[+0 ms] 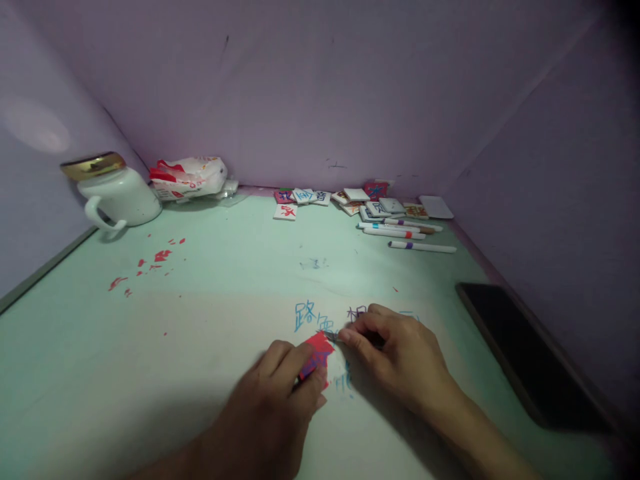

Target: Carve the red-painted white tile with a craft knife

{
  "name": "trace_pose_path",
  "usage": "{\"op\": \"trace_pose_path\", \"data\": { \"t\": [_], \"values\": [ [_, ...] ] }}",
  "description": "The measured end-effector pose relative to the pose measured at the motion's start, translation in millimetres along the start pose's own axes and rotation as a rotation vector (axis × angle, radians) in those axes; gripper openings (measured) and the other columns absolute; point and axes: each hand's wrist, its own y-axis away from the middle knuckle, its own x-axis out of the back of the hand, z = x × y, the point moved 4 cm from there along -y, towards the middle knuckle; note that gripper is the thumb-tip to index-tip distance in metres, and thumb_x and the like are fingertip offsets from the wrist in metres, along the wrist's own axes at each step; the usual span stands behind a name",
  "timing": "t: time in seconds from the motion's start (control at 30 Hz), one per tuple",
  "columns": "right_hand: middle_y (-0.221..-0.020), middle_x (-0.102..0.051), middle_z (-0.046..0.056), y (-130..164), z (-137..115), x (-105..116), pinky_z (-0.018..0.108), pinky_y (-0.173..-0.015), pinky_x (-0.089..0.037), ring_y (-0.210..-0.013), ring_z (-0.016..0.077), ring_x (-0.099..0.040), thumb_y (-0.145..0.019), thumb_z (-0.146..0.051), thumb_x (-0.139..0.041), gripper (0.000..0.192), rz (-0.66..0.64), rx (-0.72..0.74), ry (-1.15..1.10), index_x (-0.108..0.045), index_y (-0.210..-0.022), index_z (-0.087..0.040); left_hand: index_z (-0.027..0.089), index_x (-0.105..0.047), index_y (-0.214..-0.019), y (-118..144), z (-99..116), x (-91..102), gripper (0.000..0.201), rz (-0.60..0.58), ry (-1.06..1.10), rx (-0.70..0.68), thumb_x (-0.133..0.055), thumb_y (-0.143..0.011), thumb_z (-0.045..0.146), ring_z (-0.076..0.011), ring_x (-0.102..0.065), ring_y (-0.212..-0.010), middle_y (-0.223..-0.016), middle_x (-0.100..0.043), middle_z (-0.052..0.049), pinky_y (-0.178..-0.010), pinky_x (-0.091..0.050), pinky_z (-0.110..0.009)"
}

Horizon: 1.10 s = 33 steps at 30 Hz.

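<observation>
The fingers of the left hand (263,407) are closed on a small red piece (323,343) that bears purple marks, gripping it just above the near middle of the table (75,347). A short dark sliver shows between those fingers too, but I can't make out what it is. The fingers of the right hand (405,350) are pinched together on a thin, dark-looking tool (330,336), whose tip comes to the upper edge of the red piece; whether it touches, I can't tell from here.

Around the hands, the table carries blue handwritten characters (305,316), partly covered, and a purple one (357,313) right beside the right hand's knuckles. Off to the right of that arm lies a dark-screened phone (525,353), set at a slant. Over on the left, red scraps (163,255) are scattered across the surface.

Farther back, white markers (393,233) with coloured bands lie bunched together, and one with a purple band (430,248) sits apart, nearer the person. Behind them is a loose heap of small square tiles (356,195), some lettered; a smaller group of lettered tiles (304,195) lies to its left. At the back left, a red and white plastic packet (193,177) is just beside a white mug (125,200) with a gold lid (95,166), close to the purple wall (310,93).
</observation>
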Motion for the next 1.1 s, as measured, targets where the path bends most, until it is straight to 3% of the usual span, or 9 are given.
{"op": "trace_pose_path", "data": {
  "t": [0.43, 0.67, 1.1],
  "values": [
    [-0.069, -0.066, -0.003, 3.2, -3.6, 0.3, 0.026, -0.057, -0.034, -0.062, 0.0133, -0.059, -0.083, -0.035, -0.058, 0.022, -0.008, 0.011, -0.058, -0.068, -0.067, -0.025, 0.015, -0.061, -0.094, 1.3, -0.2, -0.9, 0.024, -0.024, -0.015, 0.004, -0.047, -0.079, 0.001, -0.0242, -0.056, -0.077, -0.095, -0.065, -0.011, -0.058, -0.057, -0.039],
    [-0.070, -0.064, -0.002, 7.4, 0.6, -2.7, 0.026, -0.058, -0.037, -0.062, 0.0136, -0.058, -0.087, -0.039, -0.054, 0.026, 0.162, -0.023, -0.102, -0.069, -0.072, -0.025, 0.014, -0.061, -0.091, 0.2, 0.8, -1.0, 0.021, -0.004, -0.031, 0.000, -0.046, -0.082, 0.003, -0.0234, -0.055, -0.074, -0.095, -0.065, -0.011, -0.057, -0.056, -0.038],
    [-0.068, -0.062, -0.004, 3.4, -5.4, -5.4, 0.026, -0.054, -0.032, -0.058, 0.0125, -0.056, -0.086, -0.039, -0.056, 0.024, 0.153, 0.039, -0.013, -0.069, -0.070, -0.026, 0.013, -0.061, -0.095, 1.9, -1.3, -3.6, 0.022, -0.046, 0.026, 0.000, -0.046, -0.082, 0.003, -0.0243, -0.054, -0.075, -0.094, -0.064, -0.012, -0.057, -0.055, -0.040]
  ]
}}
